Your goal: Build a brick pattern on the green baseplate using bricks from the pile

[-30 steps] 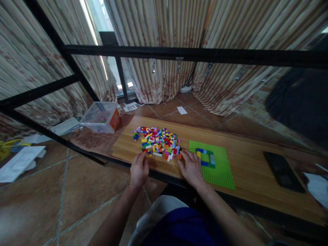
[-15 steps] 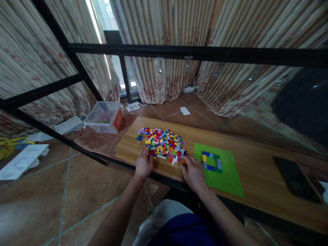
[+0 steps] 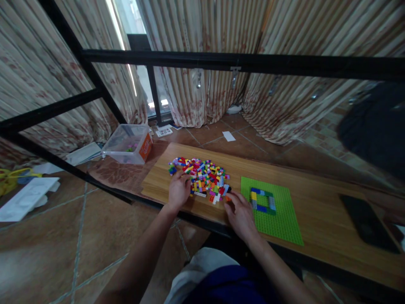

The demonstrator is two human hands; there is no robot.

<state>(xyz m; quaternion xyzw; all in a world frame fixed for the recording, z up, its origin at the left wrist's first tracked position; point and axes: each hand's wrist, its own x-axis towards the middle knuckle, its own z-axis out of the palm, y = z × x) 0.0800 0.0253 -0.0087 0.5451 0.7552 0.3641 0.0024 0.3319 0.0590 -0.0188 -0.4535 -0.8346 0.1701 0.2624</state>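
Observation:
A heap of small coloured bricks (image 3: 205, 174) lies on the wooden tabletop (image 3: 316, 198). My left hand (image 3: 178, 191) reaches into the heap's left side, fingers curled down among the bricks; what they pinch is hidden. My right hand (image 3: 241, 212) lies flat on the wood between the heap and a green baseplate (image 3: 278, 223), fingers stretched out, tips by an orange brick (image 3: 228, 198) at the heap's right edge. A small rectangular ring of blue, green, yellow and grey bricks (image 3: 262, 201) stands on the baseplate.
A black phone (image 3: 368, 221) lies at the table's right end. A clear plastic box with an orange label (image 3: 129, 143) sits on the floor past the left end. A black metal frame bar (image 3: 221, 61) crosses above the table. Curtains hang behind.
My left hand has slid forward from the table's front edge into the heap and its fingers have curled. My right hand has barely moved. The camera has shifted slightly.

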